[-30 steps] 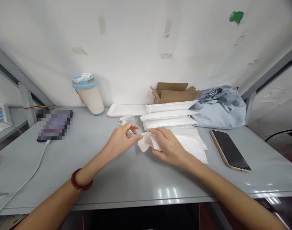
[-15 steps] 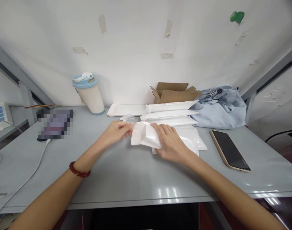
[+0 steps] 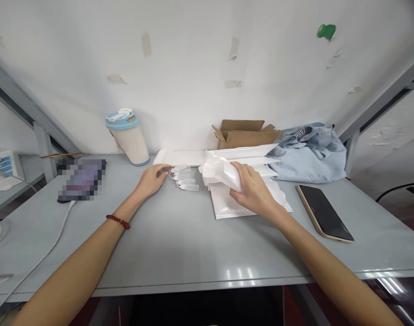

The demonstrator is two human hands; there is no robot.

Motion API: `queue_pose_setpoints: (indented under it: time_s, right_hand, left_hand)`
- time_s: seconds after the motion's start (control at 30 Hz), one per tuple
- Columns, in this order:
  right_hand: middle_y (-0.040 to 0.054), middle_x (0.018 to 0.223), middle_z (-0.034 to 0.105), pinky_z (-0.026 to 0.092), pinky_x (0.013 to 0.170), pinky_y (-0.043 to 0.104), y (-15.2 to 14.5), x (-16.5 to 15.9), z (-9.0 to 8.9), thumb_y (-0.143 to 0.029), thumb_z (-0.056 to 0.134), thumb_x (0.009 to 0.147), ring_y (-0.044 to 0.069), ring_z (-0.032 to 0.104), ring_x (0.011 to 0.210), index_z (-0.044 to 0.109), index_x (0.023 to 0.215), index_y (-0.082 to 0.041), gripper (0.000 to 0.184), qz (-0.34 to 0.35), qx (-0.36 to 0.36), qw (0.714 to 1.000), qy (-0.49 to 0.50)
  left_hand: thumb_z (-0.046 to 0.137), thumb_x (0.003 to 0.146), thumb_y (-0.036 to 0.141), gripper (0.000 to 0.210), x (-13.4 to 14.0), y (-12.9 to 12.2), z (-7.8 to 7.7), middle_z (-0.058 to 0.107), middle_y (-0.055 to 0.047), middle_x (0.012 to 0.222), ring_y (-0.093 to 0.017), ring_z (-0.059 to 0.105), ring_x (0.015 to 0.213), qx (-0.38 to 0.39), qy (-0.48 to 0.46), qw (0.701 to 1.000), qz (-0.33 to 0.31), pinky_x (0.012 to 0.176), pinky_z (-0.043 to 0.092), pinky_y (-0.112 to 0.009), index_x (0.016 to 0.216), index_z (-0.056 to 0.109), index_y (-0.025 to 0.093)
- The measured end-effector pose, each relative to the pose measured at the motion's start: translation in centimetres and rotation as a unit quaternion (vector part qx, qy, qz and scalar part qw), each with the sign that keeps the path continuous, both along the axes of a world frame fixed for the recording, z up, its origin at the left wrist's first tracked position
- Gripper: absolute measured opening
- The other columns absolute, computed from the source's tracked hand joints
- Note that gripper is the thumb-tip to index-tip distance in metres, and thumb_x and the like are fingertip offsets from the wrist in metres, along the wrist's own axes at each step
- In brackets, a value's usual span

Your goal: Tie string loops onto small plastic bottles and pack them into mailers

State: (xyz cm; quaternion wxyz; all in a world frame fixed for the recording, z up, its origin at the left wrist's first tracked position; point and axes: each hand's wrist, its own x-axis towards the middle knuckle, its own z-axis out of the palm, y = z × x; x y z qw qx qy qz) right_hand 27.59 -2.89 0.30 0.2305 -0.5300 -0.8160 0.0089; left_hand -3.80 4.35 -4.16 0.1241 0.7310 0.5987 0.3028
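My right hand (image 3: pixel 252 188) is closed around a folded white padded mailer (image 3: pixel 228 174), held tilted above other white mailers. My left hand (image 3: pixel 151 181) rests on the table with its thumb and forefinger apart, holding nothing I can see. Its fingertips are at the left end of several small translucent plastic pieces with thin loops (image 3: pixel 187 187), which lie in a row. Beneath my right hand lies a flat white mailer (image 3: pixel 227 208), and a stack of white mailers (image 3: pixel 252 152) is just behind it. A long white packet (image 3: pixel 185 157) lies along the wall.
An open cardboard box (image 3: pixel 247 138) stands at the back, with light blue cloth (image 3: pixel 309 156) to its right. A phone (image 3: pixel 324 213) lies on the right. A blue-lidded cup (image 3: pixel 128 138) stands back left, near a blurred device (image 3: pixel 83 179) with a white cable (image 3: pixel 54 244).
My left hand has moved left, away from the mailer, uncovering the small plastic pieces. My right hand has lifted the folded mailer back and to the right, over the stack.
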Motion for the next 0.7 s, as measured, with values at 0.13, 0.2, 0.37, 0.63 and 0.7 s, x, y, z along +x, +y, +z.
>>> queue_pose_setpoints:
  time_s: [0.13, 0.2, 0.37, 0.63, 0.7]
  right_hand:
    - [0.0128, 0.112, 0.054, 0.041, 0.079, 0.040, -0.2, -0.2, -0.2, -0.018, 0.051, 0.068, 0.029, 0.049, 0.097, 0.038, 0.128, -0.017, 0.062, 0.009, 0.009, 1.000, -0.012]
    - [0.0128, 0.111, 0.054, 0.041, 0.078, 0.040, -0.3, -0.2, -0.2, -0.018, 0.051, 0.068, 0.029, 0.049, 0.097, 0.038, 0.128, -0.017, 0.062, 0.013, 0.012, 1.000, -0.015]
    - [0.0130, 0.110, 0.054, 0.041, 0.078, 0.040, -0.3, -0.2, -0.3, -0.018, 0.052, 0.068, 0.029, 0.049, 0.097, 0.038, 0.128, -0.016, 0.062, 0.018, 0.012, 1.000, -0.020]
    - [0.0143, 0.113, 0.054, 0.042, 0.081, 0.041, -0.4, -0.3, -0.3, -0.018, 0.053, 0.067, 0.030, 0.049, 0.099, 0.039, 0.129, -0.013, 0.063, 0.019, 0.001, 0.999, -0.034]
    - [0.0141, 0.114, 0.054, 0.042, 0.081, 0.041, -0.4, -0.3, -0.3, -0.018, 0.053, 0.067, 0.030, 0.049, 0.099, 0.038, 0.129, -0.014, 0.063, 0.020, 0.001, 0.999, -0.034]
  left_hand:
    - [0.050, 0.079, 0.036, 0.039, 0.1, -0.2, 0.2, 0.071, -0.008, 0.102, -0.023, 0.061, 0.086, -0.008, -0.006, 1.000, 0.003, 0.082, 0.046, -0.035, 0.108, 0.068, 0.017]
    - [0.050, 0.078, 0.037, 0.037, 0.1, -0.3, 0.3, 0.071, -0.008, 0.099, -0.023, 0.061, 0.084, -0.014, -0.009, 1.000, 0.009, 0.079, 0.046, -0.034, 0.102, 0.070, 0.016]
    - [0.053, 0.076, 0.040, 0.035, 0.3, -0.5, 0.7, 0.072, -0.008, 0.091, -0.023, 0.060, 0.079, -0.035, -0.002, 0.999, 0.014, 0.074, 0.045, -0.033, 0.094, 0.072, 0.017]
    - [0.057, 0.072, 0.044, 0.029, 0.2, -0.6, 1.1, 0.070, -0.005, 0.074, -0.022, 0.059, 0.071, -0.068, 0.010, 0.998, 0.008, 0.064, 0.042, -0.029, 0.073, 0.070, 0.018]
    - [0.057, 0.071, 0.043, 0.027, 0.0, -0.6, 1.1, 0.069, -0.004, 0.071, -0.021, 0.059, 0.069, -0.073, 0.007, 0.997, 0.008, 0.062, 0.041, -0.029, 0.070, 0.068, 0.019]
